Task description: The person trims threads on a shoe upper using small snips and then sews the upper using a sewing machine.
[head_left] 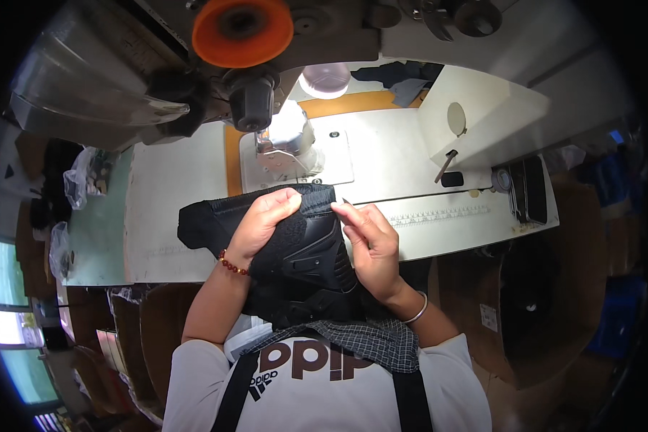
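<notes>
A black padded guard (313, 259), looking like a knee pad with ridged moulded panels, hangs over the table's front edge toward my lap. Along its upper edge runs a ribbed dark elastic band (317, 200). My left hand (263, 219) is closed on this band, thumb on top, with a beaded bracelet at the wrist. At the band's right end, my right hand (371, 241) has its fingers bent in and the fingertips on the corner of the guard. Whether a small dark thing also sits between those fingertips, I cannot tell.
Just beyond the guard stands a lit sewing machine head (288, 144), its machine arm overhead. An orange wheel (243, 30) is at the top. A printed ruler (439, 216) runs along the white table (389, 151). Cardboard boxes (475, 317) flank me below the table.
</notes>
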The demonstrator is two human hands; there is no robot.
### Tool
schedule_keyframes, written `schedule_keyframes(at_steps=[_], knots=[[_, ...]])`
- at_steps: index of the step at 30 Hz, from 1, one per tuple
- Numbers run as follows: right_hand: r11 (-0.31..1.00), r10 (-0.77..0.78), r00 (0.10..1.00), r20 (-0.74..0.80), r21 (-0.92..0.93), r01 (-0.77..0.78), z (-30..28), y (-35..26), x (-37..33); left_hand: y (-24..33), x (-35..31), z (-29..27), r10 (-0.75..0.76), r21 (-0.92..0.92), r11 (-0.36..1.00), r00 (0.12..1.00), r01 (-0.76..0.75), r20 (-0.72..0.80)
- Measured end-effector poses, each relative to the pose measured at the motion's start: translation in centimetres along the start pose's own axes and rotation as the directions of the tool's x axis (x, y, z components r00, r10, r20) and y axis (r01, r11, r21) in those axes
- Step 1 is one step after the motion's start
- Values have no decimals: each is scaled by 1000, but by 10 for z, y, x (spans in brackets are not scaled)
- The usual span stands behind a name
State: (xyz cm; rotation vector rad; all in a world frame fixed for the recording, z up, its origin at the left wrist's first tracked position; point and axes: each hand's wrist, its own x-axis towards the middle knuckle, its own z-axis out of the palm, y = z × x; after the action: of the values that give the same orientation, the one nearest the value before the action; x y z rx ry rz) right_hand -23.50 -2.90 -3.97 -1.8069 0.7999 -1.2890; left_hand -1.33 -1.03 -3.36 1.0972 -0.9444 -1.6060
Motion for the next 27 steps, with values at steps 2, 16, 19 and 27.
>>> schedule_keyframes(at_steps=[2,16,19,27], knots=[[999,29,1000,3,34,-29,-3,2,0,2,0,3,-15,1,1000,1000,15,-19],[995,40,988,146,-94,-26,-12,-17,4,18,-10,15,56,121,992,994,-45,-91],[998,-33,986,162,-43,40,-11,-12,5,27,-16,26,131,187,977,982,-104,-138],[999,-20,983,182,36,14,-15,-15,3,38,-27,40,216,279,948,953,-152,-213]])
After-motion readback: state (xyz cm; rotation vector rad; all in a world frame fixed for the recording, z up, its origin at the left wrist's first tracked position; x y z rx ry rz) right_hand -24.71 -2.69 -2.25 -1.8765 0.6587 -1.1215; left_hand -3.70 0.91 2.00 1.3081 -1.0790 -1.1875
